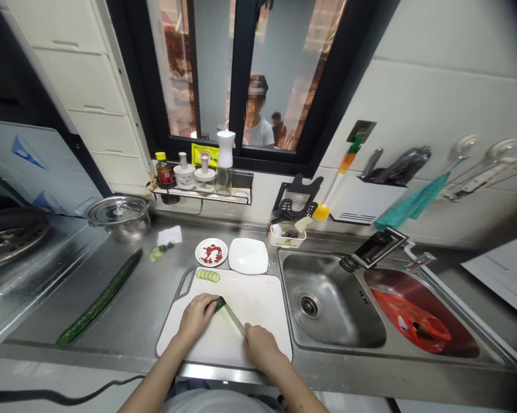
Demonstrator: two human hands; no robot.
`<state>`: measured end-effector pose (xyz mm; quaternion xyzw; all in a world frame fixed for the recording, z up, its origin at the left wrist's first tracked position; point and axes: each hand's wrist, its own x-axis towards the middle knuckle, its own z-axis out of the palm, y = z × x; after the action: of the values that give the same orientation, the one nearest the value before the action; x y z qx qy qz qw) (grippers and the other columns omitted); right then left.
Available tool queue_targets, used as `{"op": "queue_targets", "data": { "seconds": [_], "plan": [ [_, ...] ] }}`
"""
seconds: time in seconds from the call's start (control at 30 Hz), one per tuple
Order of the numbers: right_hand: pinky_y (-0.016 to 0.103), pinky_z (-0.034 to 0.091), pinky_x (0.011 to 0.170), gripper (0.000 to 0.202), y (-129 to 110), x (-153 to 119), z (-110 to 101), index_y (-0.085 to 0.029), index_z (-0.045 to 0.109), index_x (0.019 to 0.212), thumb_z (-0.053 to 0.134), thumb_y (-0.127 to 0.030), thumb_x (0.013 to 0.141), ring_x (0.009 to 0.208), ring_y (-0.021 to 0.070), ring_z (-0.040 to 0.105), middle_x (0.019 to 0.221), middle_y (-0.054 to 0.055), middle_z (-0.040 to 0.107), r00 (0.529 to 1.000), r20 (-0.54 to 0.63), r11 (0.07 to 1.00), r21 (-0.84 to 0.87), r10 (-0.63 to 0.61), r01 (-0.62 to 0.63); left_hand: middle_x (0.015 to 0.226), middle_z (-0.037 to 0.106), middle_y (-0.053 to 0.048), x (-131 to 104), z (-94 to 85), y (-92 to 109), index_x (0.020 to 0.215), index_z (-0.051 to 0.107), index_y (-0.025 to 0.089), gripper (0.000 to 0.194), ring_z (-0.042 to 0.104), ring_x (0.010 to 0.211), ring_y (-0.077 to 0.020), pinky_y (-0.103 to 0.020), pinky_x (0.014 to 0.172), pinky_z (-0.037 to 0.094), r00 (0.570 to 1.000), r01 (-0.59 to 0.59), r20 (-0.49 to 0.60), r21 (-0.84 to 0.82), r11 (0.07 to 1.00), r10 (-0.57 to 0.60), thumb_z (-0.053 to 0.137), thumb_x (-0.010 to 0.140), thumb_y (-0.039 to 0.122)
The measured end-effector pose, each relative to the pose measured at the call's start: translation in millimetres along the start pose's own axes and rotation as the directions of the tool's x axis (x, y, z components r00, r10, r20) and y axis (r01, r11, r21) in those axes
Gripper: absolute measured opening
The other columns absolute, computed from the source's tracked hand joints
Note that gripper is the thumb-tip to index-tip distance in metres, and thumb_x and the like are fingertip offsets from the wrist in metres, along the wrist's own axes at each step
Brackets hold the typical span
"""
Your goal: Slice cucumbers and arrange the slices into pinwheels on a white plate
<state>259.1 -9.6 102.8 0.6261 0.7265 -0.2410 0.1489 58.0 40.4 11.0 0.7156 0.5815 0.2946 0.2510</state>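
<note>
My left hand (198, 314) is closed around a short piece of cucumber (219, 304) on the white cutting board (258, 292). In my right hand (260, 344) is the handle of a knife (234, 319), its blade slanting up and left to the cucumber piece, touching or very close to it. Several pale cucumber slices (208, 276) overlap in a row at the board's upper left. Behind the board stand a small plate of chopped red bits (212, 253) and a bare white square plate (248, 256). A long cucumber (101, 297) lies on the counter to the left.
Cucumber scraps (157, 253) lie near a white paper (169, 235). A lidded steel pot (119, 217) stands back left. To the right is a double sink (331, 304) with a faucet (372, 252) and a red plastic bag (413, 321). Bottles line a wall shelf (224, 195).
</note>
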Motion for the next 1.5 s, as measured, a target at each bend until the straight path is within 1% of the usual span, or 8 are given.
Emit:
{"op": "queue_targets", "data": {
  "seconds": [0.3,0.53,0.73,0.9,0.97,1.1,1.33,1.5],
  "plan": [
    [0.032,0.046,0.076,0.035,13,-13,0,-0.012,0.065,0.107,0.037,-0.011,0.087,0.097,0.0265,0.066,0.101,0.017,0.070,1.000,-0.019,1.000,0.000,0.010,-0.010,0.113,0.069,-0.004,0,-1.4,-2,0.106,0.069,0.024,0.032,0.061,0.106,-0.0204,-0.035,0.095,0.045,0.996,0.081,0.034,0.002,0.997,-0.081,0.044,0.091,0.038],
    [0.030,0.043,0.074,0.035,35,-17,-9,-0.016,0.065,0.108,0.035,-0.021,0.092,0.093,0.0244,0.066,0.097,0.014,0.071,0.985,-0.159,0.998,0.030,0.060,-0.056,0.114,0.069,-0.003,0,-3.5,-2,0.106,0.069,0.025,0.033,0.061,0.108,-0.0220,-0.037,0.095,0.045,0.993,0.116,0.032,0.005,0.993,-0.116,0.045,0.090,0.041],
    [0.027,0.041,0.080,0.040,42,-14,-11,-0.020,0.055,0.127,0.046,-0.025,0.089,0.102,0.0225,0.061,0.112,0.011,0.067,0.947,-0.320,1.000,0.008,0.013,-0.011,0.113,0.068,-0.007,4,-10.2,2,0.107,0.069,0.023,0.036,0.061,0.107,-0.0238,-0.039,0.096,0.046,0.995,0.086,-0.054,-0.039,0.996,-0.088,0.045,0.090,0.044],
    [0.027,0.041,0.079,0.040,43,-13,-1,-0.023,0.056,0.127,0.048,-0.019,0.088,0.100,0.0226,0.060,0.107,0.010,0.066,0.937,-0.345,0.991,-0.131,-0.044,-0.002,0.117,0.066,-0.007,10,-20.3,17,0.113,0.066,0.023,0.038,0.059,0.110,-0.0229,-0.039,0.097,0.046,0.989,0.010,-0.143,-0.095,0.995,-0.023,0.047,0.090,0.046],
    [0.027,0.041,0.078,0.040,44,-14,0,-0.024,0.055,0.127,0.049,-0.018,0.088,0.098,0.0225,0.059,0.106,0.010,0.066,0.935,-0.347,0.985,-0.169,-0.079,0.020,0.119,0.064,-0.007,13,-23.6,26,0.115,0.065,0.023,0.037,0.056,0.114,-0.0234,-0.041,0.100,0.043,0.991,-0.063,-0.120,-0.067,0.996,0.054,0.050,0.089,0.045],
    [0.028,0.042,0.076,0.044,46,-19,-3,-0.025,0.051,0.131,0.050,-0.016,0.088,0.094,0.0219,0.059,0.100,0.010,0.065,0.928,-0.342,0.974,-0.215,-0.145,0.073,0.126,0.059,-0.007,17,-25.2,44,0.121,0.063,0.028,0.041,0.051,0.119,-0.0253,-0.044,0.104,0.039,0.985,-0.175,0.001,-0.004,0.985,0.175,0.057,0.085,0.047],
    [0.027,0.042,0.077,0.041,48,-27,-9,-0.024,0.053,0.128,0.049,-0.018,0.089,0.093,0.0209,0.058,0.099,0.010,0.064,0.914,-0.343,0.965,-0.219,-0.215,0.145,0.114,0.065,-0.008,22,-19.7,56,0.109,0.070,0.026,0.035,0.054,0.111,-0.0248,-0.041,0.101,0.039,0.971,-0.166,0.171,-0.010,0.986,0.166,0.056,0.085,0.048],
    [0.027,0.042,0.076,0.039,48,-29,-10,-0.023,0.055,0.127,0.048,-0.019,0.089,0.093,0.0215,0.057,0.099,0.011,0.064,0.927,-0.301,0.962,-0.223,-0.224,0.160,0.107,0.067,-0.006,26,-17.8,56,0.097,0.071,0.025,0.023,0.057,0.103,-0.0226,-0.036,0.095,0.041,0.969,-0.170,0.168,-0.061,0.984,0.178,0.058,0.084,0.039]
  ]
}}
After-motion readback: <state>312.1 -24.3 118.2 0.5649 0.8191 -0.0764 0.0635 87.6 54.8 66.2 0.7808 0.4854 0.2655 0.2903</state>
